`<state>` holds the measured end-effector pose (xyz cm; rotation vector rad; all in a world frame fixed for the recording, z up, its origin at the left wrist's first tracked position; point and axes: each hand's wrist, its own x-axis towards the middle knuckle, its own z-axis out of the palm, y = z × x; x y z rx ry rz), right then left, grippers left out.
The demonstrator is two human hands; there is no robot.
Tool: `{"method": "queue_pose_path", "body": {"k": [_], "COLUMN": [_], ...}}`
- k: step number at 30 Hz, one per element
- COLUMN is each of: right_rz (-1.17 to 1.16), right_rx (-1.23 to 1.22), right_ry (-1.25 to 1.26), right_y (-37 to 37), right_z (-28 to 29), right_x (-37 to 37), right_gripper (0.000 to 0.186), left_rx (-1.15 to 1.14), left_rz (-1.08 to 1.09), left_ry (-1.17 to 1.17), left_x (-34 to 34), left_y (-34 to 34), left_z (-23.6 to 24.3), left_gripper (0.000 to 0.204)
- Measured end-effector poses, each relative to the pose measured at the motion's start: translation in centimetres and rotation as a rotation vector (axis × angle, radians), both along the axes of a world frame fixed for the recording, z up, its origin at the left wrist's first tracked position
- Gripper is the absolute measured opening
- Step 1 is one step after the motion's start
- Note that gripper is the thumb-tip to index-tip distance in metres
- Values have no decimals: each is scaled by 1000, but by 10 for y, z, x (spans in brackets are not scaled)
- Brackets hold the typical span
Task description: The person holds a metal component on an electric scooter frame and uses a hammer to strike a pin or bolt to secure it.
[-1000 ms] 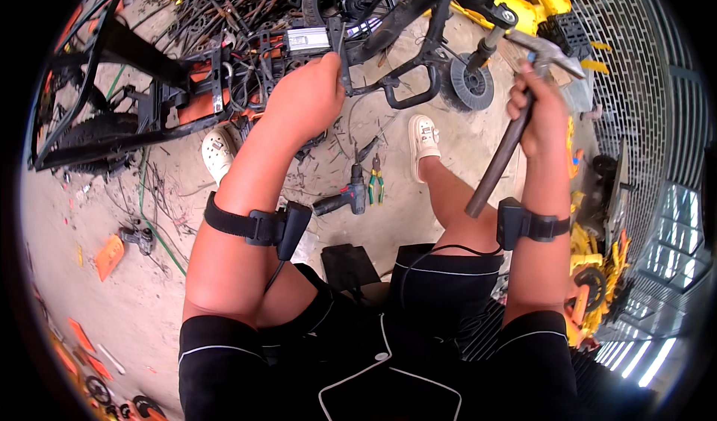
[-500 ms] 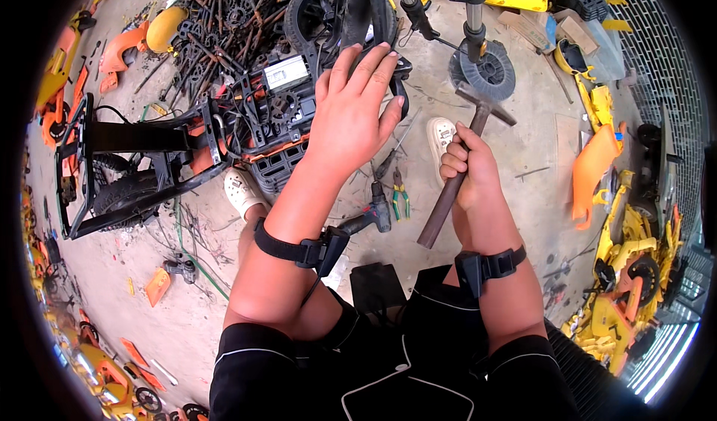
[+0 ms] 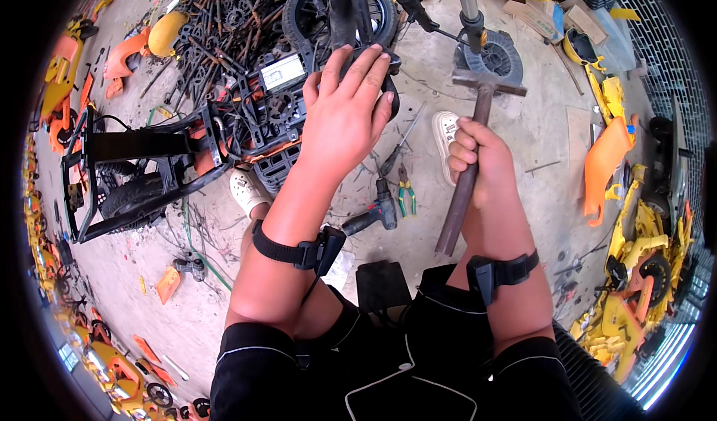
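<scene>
My left hand (image 3: 343, 111) lies palm down with fingers spread over the black scooter frame (image 3: 142, 145), by the upright black front tube (image 3: 342, 14). My right hand (image 3: 479, 152) grips a hammer (image 3: 459, 210) by its dark shaft, the metal head (image 3: 489, 83) pointing away from me, right of my left hand. A silver box (image 3: 282, 72) and black wiring sit on the frame. On the concrete between my feet lie a cordless drill (image 3: 377, 210), green-yellow pliers (image 3: 407, 193) and a screwdriver (image 3: 397, 148).
A heap of rusty metal parts (image 3: 224, 25) and a wheel (image 3: 295, 18) are behind the frame. A wire spool (image 3: 500, 61) stands ahead right. Yellow and orange panels (image 3: 605, 171) pile along the right and far left. A second power tool (image 3: 187, 270) lies left.
My left hand has opened from a closed fist and now lies spread on the frame. My right hand has moved lower and leftward with the hammer, whose head is tilted differently. The view has shifted.
</scene>
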<state>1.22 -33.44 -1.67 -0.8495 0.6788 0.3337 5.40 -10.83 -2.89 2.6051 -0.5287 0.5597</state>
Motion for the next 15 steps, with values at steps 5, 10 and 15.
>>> {"method": "queue_pose_path", "body": {"k": [5,10,15], "right_rz": [32,213,388], "right_rx": [-85,-455,-677], "right_ry": [60,-37,-269], "right_y": [5,7,51], "right_z": [30,36,83], "right_x": [-4,-27,-14], "right_gripper": [15,25,28], "left_rx": [-92,-177,-255], "left_rz": [-22,-36,-202], "left_ry": [-26,-50,191], "left_x": [-3,-16,-56], "left_y": [8,35,48], "left_z": [9,13,20], "left_gripper": [46,29,18]}}
